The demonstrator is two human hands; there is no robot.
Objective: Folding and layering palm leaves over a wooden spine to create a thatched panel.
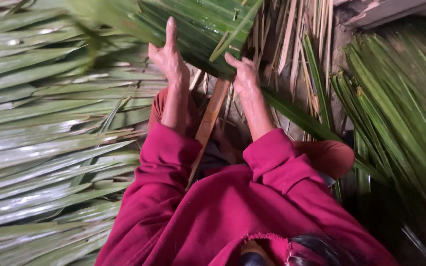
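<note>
The biggest thing before me is the wide spread of long, flat, pale green palm leaves (pixel 40 148) lying side by side, filling everything out from my left hand and down past my left elbow. Out beyond my right hand lies another heap of narrow dark green palm leaves (pixel 395 113), fanned loosely and well apart from my fingers. My own dark red, long-sleeved top (pixel 232 212) takes up the lower middle, both sleeves pushed back from the wrists.

Just past both hands is the bundle of glossy dark green folded palm leaflets (pixel 198 24), and this is what I am working on. It lies across and above my fingertips, sloping down toward my right hand. Beyond that hand stand dry, straw-coloured leaf strips (pixel 287 39), upright and close together.

Between my forearms runs a flat brown wooden slat (pixel 210 120), slanting from under the bundle back toward my chest. A single long dark green leaf blade (pixel 301 118) runs off from beneath my right wrist.

My left hand (pixel 169 56) is open, fingers straight and together, pressed flat against the underside of the green bundle, with nothing gripped. My right hand (pixel 245 74) is half curled, the fingers bent over the lower edge of the same bundle and touching it; whether it pinches a leaflet I cannot tell, for the fingertips are hidden in the leaves.
</note>
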